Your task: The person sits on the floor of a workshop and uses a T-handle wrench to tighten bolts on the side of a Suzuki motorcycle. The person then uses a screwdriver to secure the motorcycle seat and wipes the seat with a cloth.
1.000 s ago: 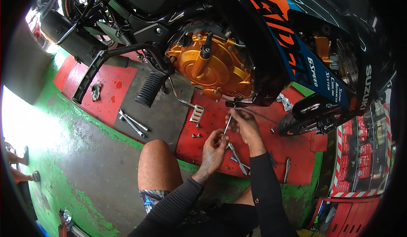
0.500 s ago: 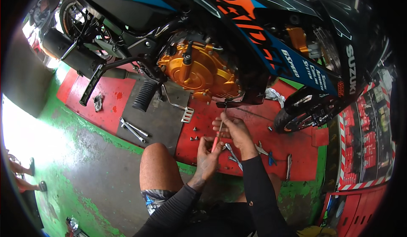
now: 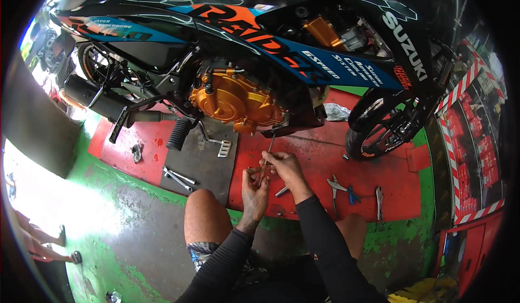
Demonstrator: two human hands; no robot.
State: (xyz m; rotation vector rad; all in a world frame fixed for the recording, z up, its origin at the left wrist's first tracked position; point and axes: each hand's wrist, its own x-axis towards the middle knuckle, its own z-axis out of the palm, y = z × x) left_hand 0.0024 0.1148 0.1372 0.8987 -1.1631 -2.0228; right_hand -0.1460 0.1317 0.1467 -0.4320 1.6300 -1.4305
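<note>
A screwdriver [image 3: 272, 142] with a reddish handle stands upright under the motorcycle [image 3: 319, 78]. Its tip meets the dark lower panel [image 3: 298, 125], just to the right of the gold engine cover [image 3: 233, 100]; the exact contact point is too small to make out. Low on the tool, my left hand [image 3: 254, 196] is closed around the handle. Higher up, the fingers of my right hand [image 3: 288, 170] pinch the shaft.
Pliers [image 3: 335, 186], a blue-handled tool [image 3: 353, 194] and a metal tool [image 3: 379, 203] lie on the red mat [image 3: 401, 186]. Wrenches [image 3: 179, 178] rest left of my knee. The brake pedal [image 3: 223, 148] and footpeg [image 3: 178, 134] jut out nearby. Another person's legs [image 3: 46, 238] show far left.
The view has shifted, showing more of the motorcycle's front wheel. My right fingers, looser beside the shaft before, now pinch it. My left hand keeps its hold on the handle.
</note>
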